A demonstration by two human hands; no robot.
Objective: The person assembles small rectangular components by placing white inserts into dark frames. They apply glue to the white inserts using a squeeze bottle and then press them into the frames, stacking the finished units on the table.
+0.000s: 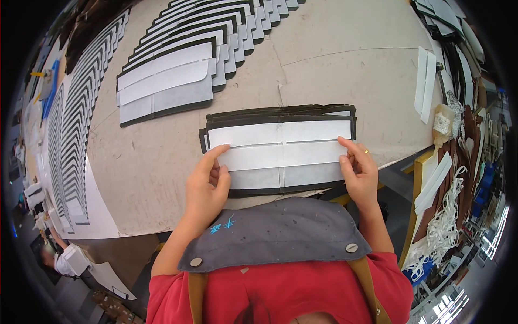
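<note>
A stack of flat, black-edged panels [281, 110] lies at the near edge of the table in front of me. Its top panel [280, 153] has white strips laid across a pale grey face, with a narrow seam down the middle. My left hand [208, 181] holds the panel's left edge, forefinger and thumb bent over it. At the opposite edge, my right hand [360, 168] grips the panel the same way, with a ring on one finger. The undersides of both grips are hidden.
Overlapping rows of similar panels [167, 81] fan out at the far left, with further rows [75, 140] beyond. On the right lie white strips [425, 83], a hammer [440, 70] and a bag of small pale pieces [443, 121]. White cords [445, 232] hang beside the table.
</note>
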